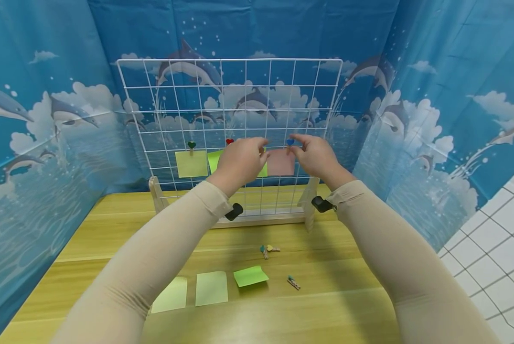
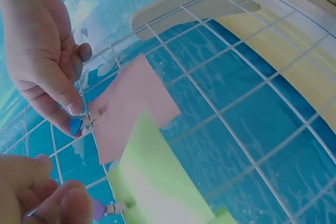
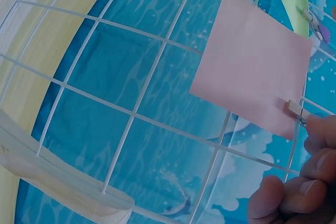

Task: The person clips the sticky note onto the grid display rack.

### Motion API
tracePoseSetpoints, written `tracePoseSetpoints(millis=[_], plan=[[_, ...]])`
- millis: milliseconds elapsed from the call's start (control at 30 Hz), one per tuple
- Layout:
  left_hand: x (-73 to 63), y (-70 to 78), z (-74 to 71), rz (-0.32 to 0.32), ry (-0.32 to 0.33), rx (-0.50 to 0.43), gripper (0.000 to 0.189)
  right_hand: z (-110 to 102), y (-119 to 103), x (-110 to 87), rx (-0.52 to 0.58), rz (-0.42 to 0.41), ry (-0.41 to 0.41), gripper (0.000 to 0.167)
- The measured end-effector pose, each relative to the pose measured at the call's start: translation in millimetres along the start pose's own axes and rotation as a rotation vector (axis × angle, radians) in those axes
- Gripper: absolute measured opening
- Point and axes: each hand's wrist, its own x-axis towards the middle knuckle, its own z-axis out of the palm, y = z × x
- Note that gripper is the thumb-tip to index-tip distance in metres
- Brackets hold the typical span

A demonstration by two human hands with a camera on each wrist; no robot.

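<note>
On the white wire grid (image 1: 246, 111), my right hand (image 1: 319, 155) pinches a small clothespin with a blue heart (image 1: 290, 142) between thumb and forefinger. The clothespin's jaws sit on the top edge of a pink sticky note (image 3: 252, 66). My left hand (image 1: 241, 160) is close by, fingers loosely bent with nothing in them, in front of green notes (image 2: 157, 177). A purple-topped clothespin (image 2: 102, 209) clips one of these, right by the left fingertips. Farther left hang a red-heart clothespin (image 1: 229, 141) and a yellow note (image 1: 191, 164) under a dark green heart clothespin (image 1: 191, 144).
Wooden feet (image 1: 310, 203) hold the grid on the wooden table (image 1: 326, 306). Nearer me lie two pale yellow notes (image 1: 211, 288), a bright green note (image 1: 250, 276) and several loose clothespins (image 1: 293, 282). A dolphin-print curtain (image 1: 248, 28) surrounds the table's back and sides.
</note>
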Motion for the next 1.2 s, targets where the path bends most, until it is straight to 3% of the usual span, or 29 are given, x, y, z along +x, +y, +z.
tracePoseSetpoints(millis=[333,633,800,1000,1200], plan=[[-37.8,-25.1,-5.3,0.025,-0.119,0.039,0.044,2,10,-13.2,0.043,-0.095,0.104,0.047],[-80.0,-59.1,-8.2,0.064,-0.211,0.01,0.049,6,16,-45.6,0.042,-0.198,0.144,0.044],[-104.2,-80.1,-9.8,0.034,-0.245,-0.032,0.05,11,21,-64.1,0.049,-0.23,0.101,0.043],[-128.6,-99.3,-11.6,-0.019,-0.257,-0.09,0.053,20,29,-79.7,0.083,-0.203,-0.015,0.048],[-152.6,-112.3,-3.6,-0.018,-0.259,-0.118,0.058,33,34,-87.8,-0.003,-0.193,-0.069,0.053]])
